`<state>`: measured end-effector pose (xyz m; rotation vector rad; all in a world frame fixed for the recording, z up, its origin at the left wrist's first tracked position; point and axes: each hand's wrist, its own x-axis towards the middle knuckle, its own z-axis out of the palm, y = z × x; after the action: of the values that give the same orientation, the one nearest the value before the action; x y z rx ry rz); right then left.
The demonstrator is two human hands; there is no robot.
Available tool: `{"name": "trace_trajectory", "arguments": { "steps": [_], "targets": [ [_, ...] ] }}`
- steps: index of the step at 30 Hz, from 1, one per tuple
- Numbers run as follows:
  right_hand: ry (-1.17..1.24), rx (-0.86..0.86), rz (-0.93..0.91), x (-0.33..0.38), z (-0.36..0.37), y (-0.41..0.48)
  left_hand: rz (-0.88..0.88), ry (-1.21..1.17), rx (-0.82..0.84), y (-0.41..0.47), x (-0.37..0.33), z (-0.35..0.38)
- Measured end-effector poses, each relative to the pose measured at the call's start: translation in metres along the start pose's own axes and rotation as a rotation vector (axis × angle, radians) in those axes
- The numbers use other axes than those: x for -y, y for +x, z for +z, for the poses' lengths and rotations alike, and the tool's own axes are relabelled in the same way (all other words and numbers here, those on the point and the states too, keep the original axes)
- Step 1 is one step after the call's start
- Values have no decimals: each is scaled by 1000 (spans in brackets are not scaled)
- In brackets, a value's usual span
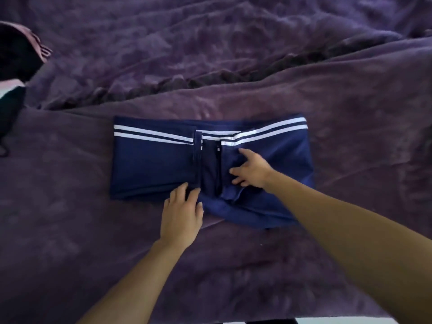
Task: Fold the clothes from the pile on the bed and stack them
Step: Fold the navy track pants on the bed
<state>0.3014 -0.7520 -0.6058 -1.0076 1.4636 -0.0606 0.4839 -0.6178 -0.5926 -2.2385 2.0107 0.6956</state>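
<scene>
A navy blue garment [152, 164] with two white stripes lies partly folded on the purple bedspread [350, 127], its zip opening in the middle. My left hand [181, 211] rests flat on the garment's near edge, fingers straight. On the right half, my right hand [251, 169] presses the cloth with spread fingers beside the zip. A loose fold of navy cloth bulges out at the near right under my right forearm.
Dark and pinkish clothes [18, 57] lie heaped at the far left edge of the bed. The bedspread is rumpled into ridges behind the garment. A pale floor strip [339, 321] shows at the bottom edge.
</scene>
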Motion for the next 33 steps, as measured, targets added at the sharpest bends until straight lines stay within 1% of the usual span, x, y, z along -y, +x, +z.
{"name": "trace_trajectory", "arguments": {
  "steps": [1, 2, 3, 4, 5, 6, 7, 9, 11, 13, 16, 18, 20, 22, 25, 27, 29, 31, 32, 33],
  "targets": [
    [12, -39, -58, -7, -12, -5, 37, -8, -25, 1, -5, 0],
    [-58, -167, -141, -14, -28, -11, 91, -8, -52, 4, -12, 0],
    [-176, -356, -216, -22, -46, -18, 153, 1, -77, 10, -20, 1],
    [-292, -561, -252, -31, -66, -24, 210, 23, -99, 17, -28, 1],
    [-370, -725, -249, -40, -84, -30, 252, 60, -106, 27, -36, 2],
    [-380, -814, -201, -48, -98, -36, 279, 106, -86, 39, -43, 3],
    [-337, -823, -110, -57, -108, -39, 293, 155, -43, 51, -47, 5],
    [-134, -676, 34, -73, -113, -39, 311, 239, 73, 76, -45, 17],
    [58, -530, 60, -87, -104, -37, 318, 267, 190, 96, -37, 28],
    [120, -495, 23, -90, -95, -38, 339, 267, 258, 108, -30, 32],
    [184, -501, -72, -67, -85, -57, 378, 209, 257, 104, -24, 18],
    [185, -463, -155, -34, -72, -77, 368, 105, 146, 89, -13, 0],
    [131, -446, -235, 9, -49, -94, 268, -38, 23, 69, 8, -21],
    [-18, -462, -300, 52, -19, -102, 121, -141, -34, 47, 39, -40],
    [-287, -433, -376, 105, 37, -93, -41, -190, -101, 18, 91, -57],
    [-448, -371, -385, 135, 87, -74, -140, -222, -163, 0, 131, -65],
    [-617, -265, -396, 154, 141, -48, -218, -228, -197, -11, 164, -65],
    [-696, -54, -362, 159, 189, -25, -279, -246, -211, -19, 190, -60],
    [-705, 74, -319, 157, 207, -15, -307, -264, -217, -21, 200, -58],
    [-710, 158, -281, 152, 218, -9, -331, -289, -222, -21, 208, -55]
  ]
}}
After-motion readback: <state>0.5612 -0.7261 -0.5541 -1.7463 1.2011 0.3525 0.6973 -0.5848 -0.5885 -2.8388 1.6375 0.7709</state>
